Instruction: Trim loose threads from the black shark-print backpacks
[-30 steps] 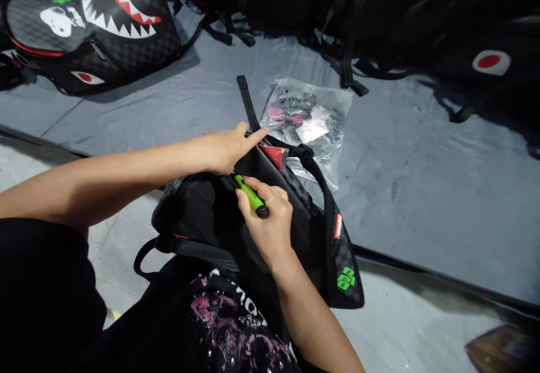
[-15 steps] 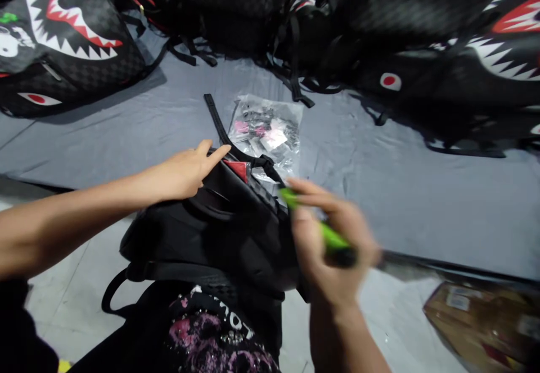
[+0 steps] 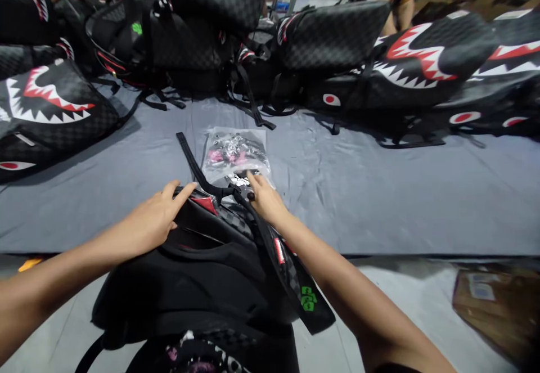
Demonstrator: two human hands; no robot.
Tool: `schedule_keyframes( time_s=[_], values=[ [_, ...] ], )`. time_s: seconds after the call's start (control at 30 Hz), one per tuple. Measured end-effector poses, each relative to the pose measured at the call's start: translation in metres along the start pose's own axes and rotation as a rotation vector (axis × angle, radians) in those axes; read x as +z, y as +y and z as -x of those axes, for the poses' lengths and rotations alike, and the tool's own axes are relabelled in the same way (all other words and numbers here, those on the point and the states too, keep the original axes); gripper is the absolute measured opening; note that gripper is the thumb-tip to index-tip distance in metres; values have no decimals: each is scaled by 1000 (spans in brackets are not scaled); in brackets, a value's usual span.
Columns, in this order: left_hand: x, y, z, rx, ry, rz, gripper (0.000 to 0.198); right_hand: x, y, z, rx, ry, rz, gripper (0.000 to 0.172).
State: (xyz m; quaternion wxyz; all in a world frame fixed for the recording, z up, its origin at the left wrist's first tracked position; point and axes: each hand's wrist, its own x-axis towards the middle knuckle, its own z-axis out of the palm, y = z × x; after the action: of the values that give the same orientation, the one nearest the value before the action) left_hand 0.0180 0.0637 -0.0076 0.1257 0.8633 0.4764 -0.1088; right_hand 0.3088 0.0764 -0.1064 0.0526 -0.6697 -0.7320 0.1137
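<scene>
A black backpack (image 3: 202,272) with a checkered side and a green logo lies in front of me. My left hand (image 3: 147,224) rests flat on its top, fingers stretched toward a red patch. My right hand (image 3: 265,201) reaches past the bag's handle, and its fingertips touch a clear plastic bag (image 3: 234,151) of small pink and black items. Only the black end of the pen (image 3: 251,196) shows from that closed hand. A black strap (image 3: 188,156) runs from the backpack out across the grey cloth.
A grey cloth (image 3: 379,193) covers the work surface. Several shark-mouth backpacks are piled along the back, one (image 3: 50,108) at the left and another (image 3: 413,63) at the right. A brown cardboard box (image 3: 493,305) sits on the floor at the lower right.
My right hand lifted the green pen off the backpack, swung right, then reached forward to the plastic bag. My view tilted up. The left hand stayed on the backpack.
</scene>
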Motion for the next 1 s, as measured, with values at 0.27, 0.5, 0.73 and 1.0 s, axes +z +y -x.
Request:
schedule_keyframes(
  time_s=[0.27, 0.5, 0.73, 1.0],
  values=[
    [-4, 3, -3, -24, -38, 3, 88, 16, -4, -33, 106, 81, 159, 57],
    [-3, 2, -3, -10, -19, 0, 88, 28, -6, -52, -55, 72, 179, 48],
    [-5, 4, -4, -35, -52, -10, 88, 27, -8, -64, -52, 78, 161, 61],
    [-7, 5, -5, -43, -69, 10, 90, 30, -3, -75, -119, 42, 109, 64]
  ],
)
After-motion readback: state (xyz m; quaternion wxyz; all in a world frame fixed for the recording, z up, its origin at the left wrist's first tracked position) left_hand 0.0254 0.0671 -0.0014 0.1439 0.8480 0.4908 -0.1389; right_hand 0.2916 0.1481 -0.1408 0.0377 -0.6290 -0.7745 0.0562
